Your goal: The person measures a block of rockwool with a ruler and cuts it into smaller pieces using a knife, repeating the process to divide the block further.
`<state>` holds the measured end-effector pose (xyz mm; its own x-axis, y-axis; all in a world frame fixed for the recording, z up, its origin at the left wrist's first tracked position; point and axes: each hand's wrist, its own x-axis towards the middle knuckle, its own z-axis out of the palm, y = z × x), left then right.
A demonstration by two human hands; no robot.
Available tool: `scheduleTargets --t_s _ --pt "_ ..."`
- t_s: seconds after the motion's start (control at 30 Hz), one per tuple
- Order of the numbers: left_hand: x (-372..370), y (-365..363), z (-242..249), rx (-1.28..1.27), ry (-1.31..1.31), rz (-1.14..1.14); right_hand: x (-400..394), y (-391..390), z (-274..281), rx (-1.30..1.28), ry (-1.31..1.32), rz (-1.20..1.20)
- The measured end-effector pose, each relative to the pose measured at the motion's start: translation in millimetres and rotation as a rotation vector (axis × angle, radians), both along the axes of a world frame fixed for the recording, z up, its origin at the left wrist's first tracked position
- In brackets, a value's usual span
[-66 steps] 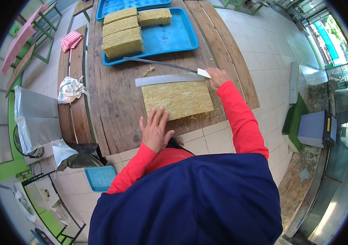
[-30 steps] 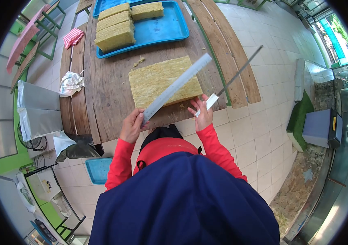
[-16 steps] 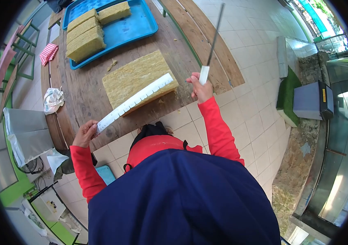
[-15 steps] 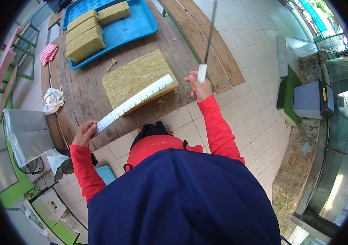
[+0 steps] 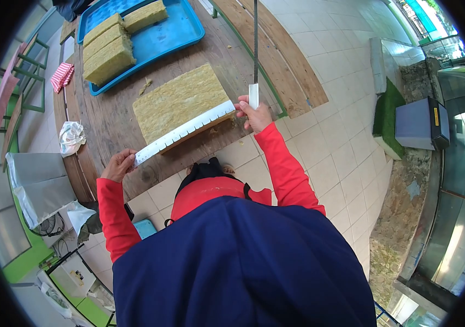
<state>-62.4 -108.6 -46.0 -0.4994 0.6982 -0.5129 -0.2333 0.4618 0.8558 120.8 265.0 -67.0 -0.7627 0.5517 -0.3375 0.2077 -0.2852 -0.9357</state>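
Note:
A yellowish, fibrous rockwool slab (image 5: pixel 180 101) lies on the wooden table (image 5: pixel 104 128). Along its near edge runs a white notched ruler (image 5: pixel 186 131). My left hand (image 5: pixel 119 165) pinches the ruler's left end, just past the slab's corner. At the other end, my right hand (image 5: pixel 257 115) grips the white handle of a knife (image 5: pixel 253 97), its long thin dark blade pointing up and away from me. The thumb and fingertips of that hand are right at the ruler's right tip.
At the table's far side, a blue tray (image 5: pixel 175 41) carries several rockwool blocks (image 5: pixel 109 60). A red-striped cloth (image 5: pixel 62 76) and a crumpled white plastic bag (image 5: pixel 72 137) sit along the left edge. Beyond the table on the right stands a wooden bench (image 5: pixel 279 57). Small rockwool scraps (image 5: pixel 145 86) lie nearby.
My right hand has moved left and down to the ruler's right end, and the knife blade has swung more upright. The ruler now sits closer along the slab's near edge.

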Motion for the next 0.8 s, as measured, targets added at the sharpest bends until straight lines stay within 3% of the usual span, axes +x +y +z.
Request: scheduleTargets --t_s 0.8 --pt "-12 9 3 -0.055 0.007 -0.051 -4 6 6 -0.017 0.028 0.0"
